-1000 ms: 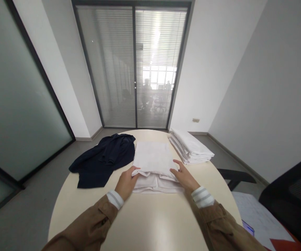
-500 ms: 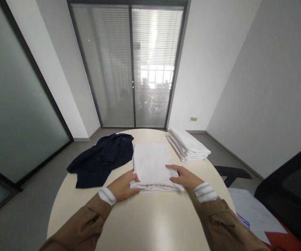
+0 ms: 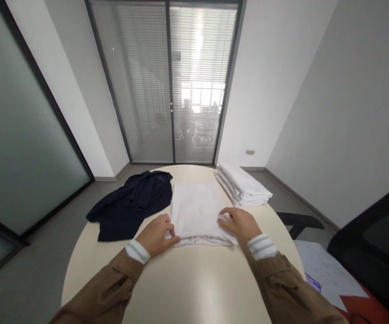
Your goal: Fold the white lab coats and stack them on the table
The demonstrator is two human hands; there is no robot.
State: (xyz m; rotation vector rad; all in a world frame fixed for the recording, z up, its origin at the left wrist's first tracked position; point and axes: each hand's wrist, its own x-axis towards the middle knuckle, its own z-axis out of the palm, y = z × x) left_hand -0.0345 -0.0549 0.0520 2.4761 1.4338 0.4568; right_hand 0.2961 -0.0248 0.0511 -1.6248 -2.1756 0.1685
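A folded white garment (image 3: 196, 209) lies in the middle of the round cream table (image 3: 187, 279). My left hand (image 3: 156, 234) grips its near left corner, fingers curled round the edge. At its near right corner my right hand (image 3: 238, 222) rests on top, fingers bent and pinching the fabric. Both arms wear brown sleeves with striped cuffs.
A crumpled dark navy garment (image 3: 132, 204) lies on the table's left side. A stack of folded white garments (image 3: 243, 184) sits at the far right edge. A black chair (image 3: 373, 243) and papers (image 3: 326, 274) are to the right. Glass doors with blinds (image 3: 170, 85) stand behind.
The top fold has been drawn toward me over the lower layer, so the garment is now a compact rectangle. Both hands have shifted to its near corners.
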